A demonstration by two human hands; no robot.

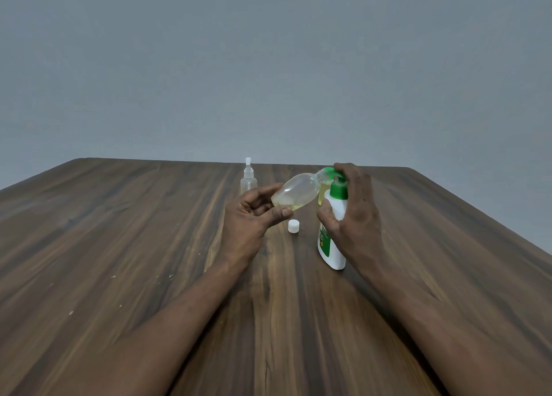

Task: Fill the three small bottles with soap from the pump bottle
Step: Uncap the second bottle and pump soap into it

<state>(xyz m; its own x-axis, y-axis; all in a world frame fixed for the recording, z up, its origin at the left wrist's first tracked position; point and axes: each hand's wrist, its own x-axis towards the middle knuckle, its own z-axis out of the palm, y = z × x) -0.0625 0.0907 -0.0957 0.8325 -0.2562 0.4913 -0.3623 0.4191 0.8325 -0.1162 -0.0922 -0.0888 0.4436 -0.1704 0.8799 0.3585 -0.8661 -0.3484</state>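
Observation:
My left hand grips a small clear oval bottle, tilted with its open neck up against the green nozzle of the pump bottle. A little yellowish soap pools at its low end. My right hand holds the white pump bottle, thumb on its shoulder and fingers over the green pump head. A small clear spray bottle with a white top stands behind my left hand. Part of another small bottle with yellowish liquid shows behind the pump bottle. A white cap lies on the table between my hands.
Everything sits on a dark wood-grain table whose far edge meets a plain grey wall. Small pale specks dot the table at the left.

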